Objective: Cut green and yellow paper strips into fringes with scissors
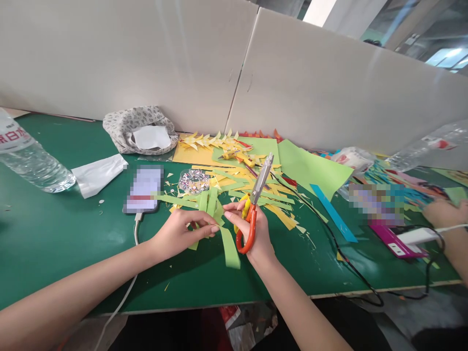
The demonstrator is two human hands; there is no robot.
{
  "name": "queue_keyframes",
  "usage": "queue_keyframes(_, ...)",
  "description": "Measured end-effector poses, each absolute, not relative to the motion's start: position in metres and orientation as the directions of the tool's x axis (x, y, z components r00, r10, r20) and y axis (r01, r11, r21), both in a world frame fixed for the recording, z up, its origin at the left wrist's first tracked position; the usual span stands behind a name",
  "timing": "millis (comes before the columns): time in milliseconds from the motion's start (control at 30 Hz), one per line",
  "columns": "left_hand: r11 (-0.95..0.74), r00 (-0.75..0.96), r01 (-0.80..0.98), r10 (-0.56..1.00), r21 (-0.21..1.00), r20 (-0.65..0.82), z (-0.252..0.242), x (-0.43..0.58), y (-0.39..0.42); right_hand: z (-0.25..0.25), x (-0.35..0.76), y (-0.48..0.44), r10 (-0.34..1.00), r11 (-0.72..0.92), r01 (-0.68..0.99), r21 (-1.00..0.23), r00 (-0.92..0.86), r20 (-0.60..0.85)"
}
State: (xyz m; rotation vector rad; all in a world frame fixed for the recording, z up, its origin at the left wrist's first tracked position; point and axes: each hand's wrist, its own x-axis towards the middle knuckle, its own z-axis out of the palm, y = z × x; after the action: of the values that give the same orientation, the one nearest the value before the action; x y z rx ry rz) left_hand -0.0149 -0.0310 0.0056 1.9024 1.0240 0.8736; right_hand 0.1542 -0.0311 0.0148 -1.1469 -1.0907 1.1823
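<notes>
My left hand [183, 233] pinches a bunch of light green paper strips [210, 207] over the green table [54, 234]. One long strip [229, 246] hangs down toward me. My right hand [252, 229] holds orange-handled scissors [252, 209] by the handles, blades shut and pointing up and away. Its fingertips also touch the green strips, close to my left fingers. Behind them lie more green and yellow strips and cut scraps [252, 187].
A phone [144, 189] on a white cable lies left of the strips, beside a round dish of sequins [193, 181]. A water bottle [31, 158], white paper and a patterned pouch [137, 127] sit far left. Another person's hand [444, 212] works at right, near a black cable [329, 234].
</notes>
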Motion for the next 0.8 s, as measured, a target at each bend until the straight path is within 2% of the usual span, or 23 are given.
queue_keyframes(100,-0.217,0.333,0.273,0.935,0.937,0.12,0.006,-0.014,-0.027,0.017,0.154,-0.033,0.999,0.037,-0.106,-0.994,0.011,0.036)
queue_keyframes(200,-0.122,0.243,0.105,0.965,0.987,0.094,0.008,-0.014,-0.023,0.015,0.155,-0.035,0.997,0.047,-0.095,-0.994,-0.055,0.052)
queue_keyframes(300,0.107,0.263,-0.051,0.961,0.993,-0.09,0.01,-0.015,-0.021,0.011,0.156,-0.035,0.99,0.083,-0.031,-0.996,-0.108,0.086)
queue_keyframes(367,0.19,0.279,-0.102,0.948,0.976,-0.156,0.008,-0.017,-0.02,0.009,0.156,-0.036,0.989,0.089,0.042,-0.995,-0.124,0.084)
queue_keyframes(533,0.2,0.261,-0.114,0.951,0.973,-0.165,0.005,-0.019,-0.017,0.013,0.153,-0.038,0.989,0.063,0.079,-0.995,-0.138,0.052)
queue_keyframes(667,0.206,0.258,-0.103,0.95,0.973,-0.174,0.007,-0.017,-0.018,0.018,0.15,-0.037,0.999,-0.031,0.056,-0.998,-0.023,-0.032)
queue_keyframes(800,0.175,0.335,-0.089,0.932,0.98,-0.136,0.005,-0.012,-0.023,0.016,0.15,-0.035,0.998,-0.05,0.015,-0.999,0.04,-0.05)
